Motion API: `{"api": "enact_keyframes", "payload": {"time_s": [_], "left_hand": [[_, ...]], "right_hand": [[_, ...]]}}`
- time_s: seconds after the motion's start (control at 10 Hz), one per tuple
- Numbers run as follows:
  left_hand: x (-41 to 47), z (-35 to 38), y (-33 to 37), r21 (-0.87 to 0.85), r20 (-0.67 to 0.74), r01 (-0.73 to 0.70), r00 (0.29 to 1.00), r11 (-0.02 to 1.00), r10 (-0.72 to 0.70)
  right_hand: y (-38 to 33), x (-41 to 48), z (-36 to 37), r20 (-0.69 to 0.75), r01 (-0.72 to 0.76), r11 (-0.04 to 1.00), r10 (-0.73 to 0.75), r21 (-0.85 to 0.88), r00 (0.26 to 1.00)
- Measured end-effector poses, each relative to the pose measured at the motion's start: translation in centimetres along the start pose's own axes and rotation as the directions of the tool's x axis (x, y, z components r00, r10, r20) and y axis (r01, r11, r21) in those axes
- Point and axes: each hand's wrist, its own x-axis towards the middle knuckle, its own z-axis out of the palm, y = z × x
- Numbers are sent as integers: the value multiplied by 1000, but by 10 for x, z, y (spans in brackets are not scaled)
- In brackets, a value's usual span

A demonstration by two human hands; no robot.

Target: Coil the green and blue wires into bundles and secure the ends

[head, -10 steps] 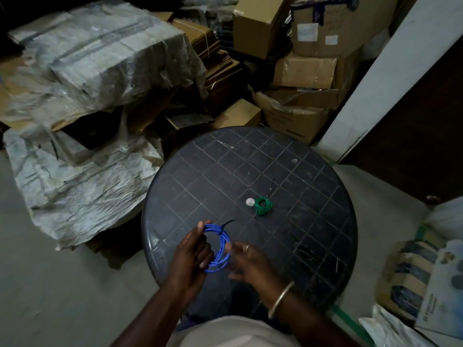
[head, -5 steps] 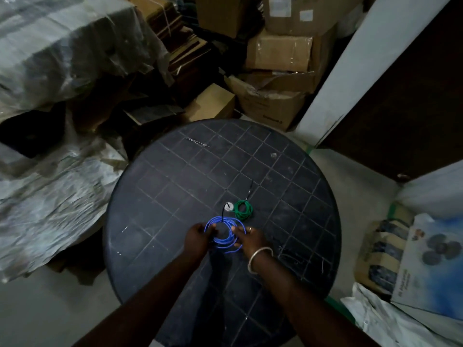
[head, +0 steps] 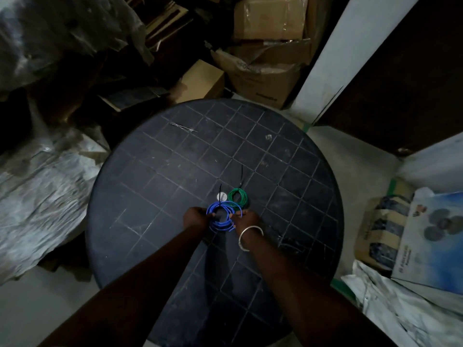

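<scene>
A blue wire coil [head: 220, 225] lies on the round dark table [head: 155, 171], near its middle. My left hand [head: 194, 217] grips the coil's left side and my right hand [head: 246, 219] grips its right side. A black tie stands up from the coil's far edge. Just beyond it, touching or nearly so, rests a smaller green wire coil [head: 238, 197] with a black tie [head: 241, 176] sticking out toward the far side.
A small white disc [head: 221, 196] sits beside the green coil. Thin loose wire bits [head: 183, 127] lie at the table's far left. Cardboard boxes [head: 265, 68] crowd behind the table, plastic-covered bundles [head: 42, 186] on the left, bags and a fan box [head: 431, 241] on the right.
Both hands have carried the blue coil away from my body and set it down close to the green coil. The camera view has shifted forward over the table.
</scene>
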Motion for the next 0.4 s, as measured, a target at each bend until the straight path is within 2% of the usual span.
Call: {"api": "enact_keyframes", "payload": {"time_s": [0.1, 0.2, 0.3, 0.4], "left_hand": [[-5, 3, 0, 21, 31, -24, 999, 999, 24], [-11, 7, 0, 108, 22, -112, 994, 988, 110], [-22, 2, -2, 140, -3, -162, 986, 977, 164], [-42, -12, -4, 261, 4, -179, 983, 948, 185]], "right_hand": [[-2, -4, 4, -32, 18, 999, -19, -41, 999], [-5, -16, 2, 2, 49, 996, -49, -80, 999], [-5, -24, 2, -25, 72, 983, -78, -170, 997], [-2, -33, 8, -88, 115, 977, -132, -179, 987]]}}
